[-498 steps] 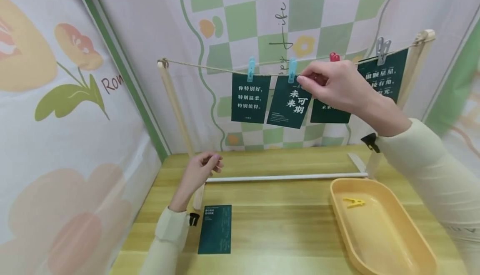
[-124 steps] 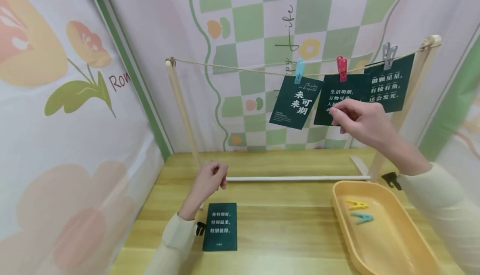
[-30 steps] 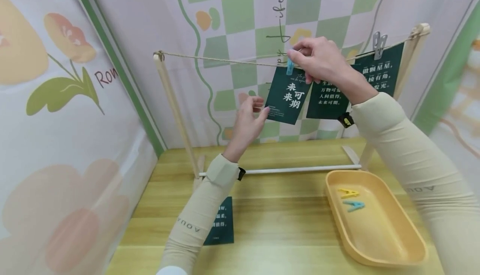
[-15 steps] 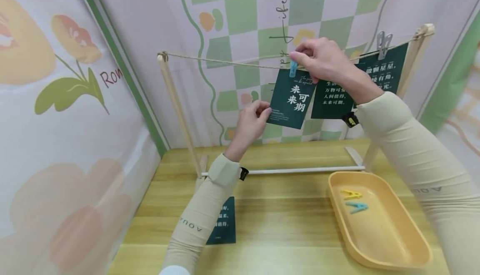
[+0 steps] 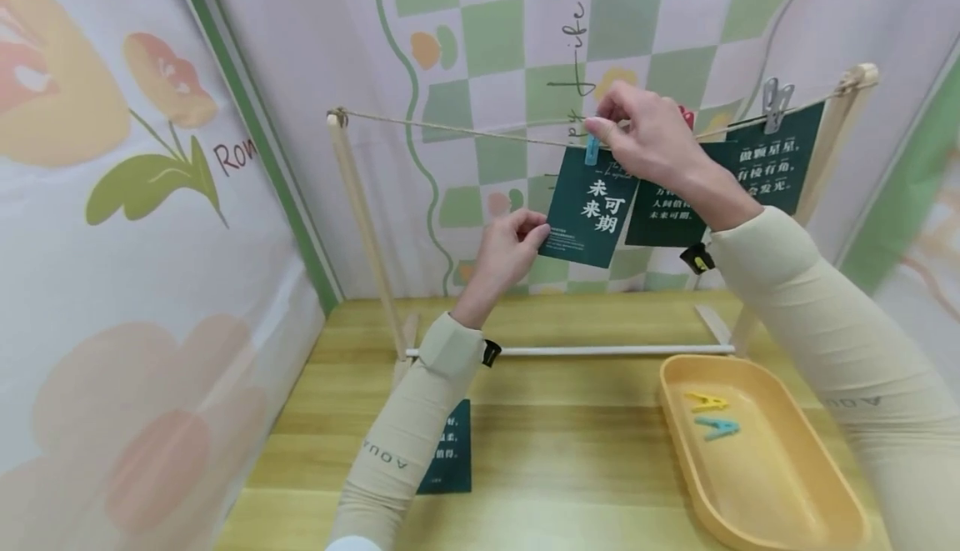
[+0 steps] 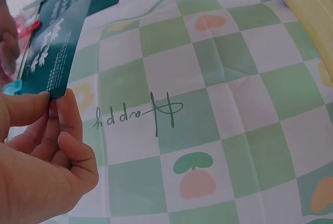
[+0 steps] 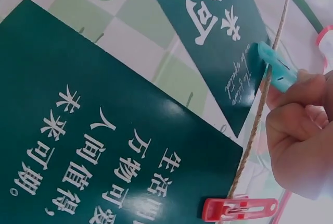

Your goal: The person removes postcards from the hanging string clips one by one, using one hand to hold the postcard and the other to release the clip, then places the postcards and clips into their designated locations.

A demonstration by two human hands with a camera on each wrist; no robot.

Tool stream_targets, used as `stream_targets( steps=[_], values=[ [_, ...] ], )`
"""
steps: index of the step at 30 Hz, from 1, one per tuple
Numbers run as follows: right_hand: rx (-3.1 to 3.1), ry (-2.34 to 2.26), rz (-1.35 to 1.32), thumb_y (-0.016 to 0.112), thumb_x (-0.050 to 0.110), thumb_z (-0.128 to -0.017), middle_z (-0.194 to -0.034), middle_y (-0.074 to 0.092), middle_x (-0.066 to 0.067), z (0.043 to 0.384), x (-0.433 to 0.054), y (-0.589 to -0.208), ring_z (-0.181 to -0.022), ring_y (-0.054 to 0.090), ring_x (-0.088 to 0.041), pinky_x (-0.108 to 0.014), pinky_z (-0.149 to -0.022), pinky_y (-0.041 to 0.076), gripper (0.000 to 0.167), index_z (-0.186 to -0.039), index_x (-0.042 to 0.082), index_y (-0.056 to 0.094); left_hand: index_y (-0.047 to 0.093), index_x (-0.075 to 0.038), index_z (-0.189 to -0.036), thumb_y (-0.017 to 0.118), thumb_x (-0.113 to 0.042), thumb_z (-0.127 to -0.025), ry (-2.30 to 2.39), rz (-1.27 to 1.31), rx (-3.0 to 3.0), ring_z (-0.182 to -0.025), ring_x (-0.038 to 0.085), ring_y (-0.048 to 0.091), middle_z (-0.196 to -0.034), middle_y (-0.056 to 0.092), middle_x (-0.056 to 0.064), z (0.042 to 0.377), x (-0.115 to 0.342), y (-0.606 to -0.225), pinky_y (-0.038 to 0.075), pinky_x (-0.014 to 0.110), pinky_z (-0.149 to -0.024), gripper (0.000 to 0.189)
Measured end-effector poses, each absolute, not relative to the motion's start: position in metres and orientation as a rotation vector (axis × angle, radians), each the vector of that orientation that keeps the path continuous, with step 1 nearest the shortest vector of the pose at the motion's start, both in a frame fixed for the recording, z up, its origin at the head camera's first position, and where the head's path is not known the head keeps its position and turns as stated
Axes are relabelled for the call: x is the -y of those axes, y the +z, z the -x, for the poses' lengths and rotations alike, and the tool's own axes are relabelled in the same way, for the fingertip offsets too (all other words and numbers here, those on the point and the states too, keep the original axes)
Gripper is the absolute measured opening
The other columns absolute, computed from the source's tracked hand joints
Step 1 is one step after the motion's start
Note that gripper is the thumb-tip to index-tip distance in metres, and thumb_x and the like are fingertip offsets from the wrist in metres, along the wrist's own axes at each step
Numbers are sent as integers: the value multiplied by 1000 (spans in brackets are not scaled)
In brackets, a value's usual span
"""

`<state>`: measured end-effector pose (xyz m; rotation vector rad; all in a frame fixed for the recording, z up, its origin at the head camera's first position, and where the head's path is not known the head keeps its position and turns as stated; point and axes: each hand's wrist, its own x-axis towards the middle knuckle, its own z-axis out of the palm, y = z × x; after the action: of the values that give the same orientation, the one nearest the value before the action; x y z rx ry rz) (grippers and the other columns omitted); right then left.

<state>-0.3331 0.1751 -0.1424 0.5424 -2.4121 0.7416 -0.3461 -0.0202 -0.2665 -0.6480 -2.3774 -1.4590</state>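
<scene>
Checkered cloth (image 5: 491,34) hangs behind the wooden table (image 5: 562,451). From overhead I see the left hand (image 5: 510,247), well away from the rope (image 5: 465,130) a few seconds ago, now pinching the lower-left edge of the leftmost hanging card (image 5: 581,222); the right hand (image 5: 660,134) grips its blue clip (image 5: 592,151). Another card (image 5: 452,468) lies on the table. At the left wrist, thumb and forefinger hold the corner, other fingers loosely bent. At the right wrist, fingertips pinch the clip's handles, its nose still over card and rope; whether it is loosening, I can't tell. Card and clip, I'd judge, are now both controlled for the work.
</scene>
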Motion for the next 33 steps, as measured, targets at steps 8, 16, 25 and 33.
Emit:
stream_targets(
  steps=[8,16,25,33],
  values=[
    [2342,685,-570,57,25,-100,-96,65,-14,330,-173,-142,-80,51,-22,-38,-81,43,23,-97,2,58,70,-6,-108,61,-17,-98,-1473,664,2356,-76,14,53,-92,66,7,345,23,-265,44,20,-65,17],
    [2310,695,-528,56,26,-101,-100,67,-14,327,-175,-141,-83,52,-21,-31,-75,39,24,-98,2,58,71,-8,-108,63,-19,-97,-1482,681,2368,-75,14,55,-93,69,5,343,27,-265,45,19,-63,18],
    [2191,831,-490,56,26,-101,-90,62,3,327,-178,-141,-77,53,0,-14,-71,42,26,-101,0,59,72,-10,-110,65,-19,-95,-1469,694,2374,-70,12,55,-88,71,4,342,30,-270,44,19,-60,19],
    [2163,937,-470,60,28,-98,-93,62,8,323,-184,-140,-78,58,5,-10,-72,46,25,-102,4,59,72,-10,-108,65,-19,-95,-1485,682,2395,-71,12,57,-90,71,4,338,32,-269,45,19,-60,17]
  ],
)
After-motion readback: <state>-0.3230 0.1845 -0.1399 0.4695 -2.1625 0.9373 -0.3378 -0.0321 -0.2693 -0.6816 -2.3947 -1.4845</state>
